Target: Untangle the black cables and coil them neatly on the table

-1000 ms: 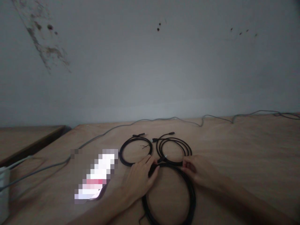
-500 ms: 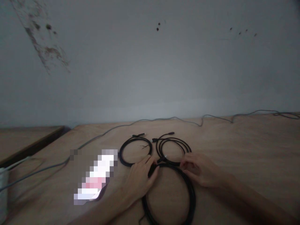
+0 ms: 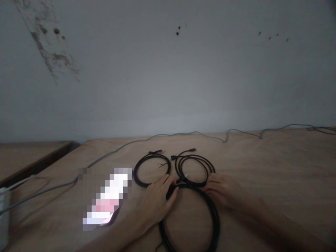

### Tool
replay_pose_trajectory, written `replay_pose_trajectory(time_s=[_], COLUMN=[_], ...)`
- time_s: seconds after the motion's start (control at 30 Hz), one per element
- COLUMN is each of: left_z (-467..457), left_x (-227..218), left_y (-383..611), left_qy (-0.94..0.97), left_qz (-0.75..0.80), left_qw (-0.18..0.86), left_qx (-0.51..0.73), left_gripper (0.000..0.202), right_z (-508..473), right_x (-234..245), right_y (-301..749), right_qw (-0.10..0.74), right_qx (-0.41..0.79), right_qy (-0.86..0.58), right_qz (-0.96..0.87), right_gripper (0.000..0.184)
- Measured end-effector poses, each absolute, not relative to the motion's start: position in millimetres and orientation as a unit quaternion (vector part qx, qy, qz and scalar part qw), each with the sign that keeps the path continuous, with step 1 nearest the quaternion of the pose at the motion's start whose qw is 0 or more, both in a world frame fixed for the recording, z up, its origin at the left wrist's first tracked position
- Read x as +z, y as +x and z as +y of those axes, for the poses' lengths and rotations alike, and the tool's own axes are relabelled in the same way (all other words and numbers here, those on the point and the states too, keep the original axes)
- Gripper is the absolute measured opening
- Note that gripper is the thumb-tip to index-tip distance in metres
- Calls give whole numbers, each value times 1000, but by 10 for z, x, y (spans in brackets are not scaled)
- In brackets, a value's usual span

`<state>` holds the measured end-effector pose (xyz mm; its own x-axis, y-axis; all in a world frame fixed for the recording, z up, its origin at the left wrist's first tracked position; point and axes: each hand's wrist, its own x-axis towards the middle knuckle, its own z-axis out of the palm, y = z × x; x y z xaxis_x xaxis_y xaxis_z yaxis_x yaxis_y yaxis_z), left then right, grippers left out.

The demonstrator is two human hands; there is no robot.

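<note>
Three coiled black cables lie on a light wooden table point(image 3: 275, 164). My left hand point(image 3: 156, 204) is closed over a black cable plug point(image 3: 170, 191) at the top of the largest coil point(image 3: 216, 218), which runs toward me. My right hand point(image 3: 220, 190) rests with its fingers flat on the wood, just beside the largest coil and the right upper coil point(image 3: 195, 156). The left upper coil point(image 3: 149, 156) lies beyond my left hand, with thin bare wires point(image 3: 162, 164) inside its loop. Each upper coil has a plug end on top.
A pixelated patch point(image 3: 107, 197) hides an object left of my left hand. A thin grey cable point(image 3: 162, 134) runs along the far table edge and down the left side. A white object point(image 3: 4, 213) stands at the left edge, beside a lower wooden surface point(image 3: 31, 161). A stained wall point(image 3: 168, 70) rises behind.
My right hand has lowered from pinching near the cable to lying flat, fingers on the table. My left hand and the coils have not visibly moved.
</note>
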<state>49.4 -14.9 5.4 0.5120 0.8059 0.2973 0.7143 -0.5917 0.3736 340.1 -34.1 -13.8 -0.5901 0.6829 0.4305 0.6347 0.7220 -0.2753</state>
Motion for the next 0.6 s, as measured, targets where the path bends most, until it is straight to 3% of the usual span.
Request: replay_pose_trajectory(time_s=[0.4, 0.6], left_z=[-134, -129], left_x=[41, 34], left_y=[492, 488], left_qy=[865, 866], left_qz=[438, 433], left_qw=[99, 99], left_qx=[223, 229], left_gripper=[14, 15], right_z=[-390, -446], right_x=[-99, -40], right_y=[3364, 3307], right_qw=[207, 219], right_qx=[59, 89], right_qy=[-416, -426], right_qz=[-883, -873], right_gripper=[30, 27])
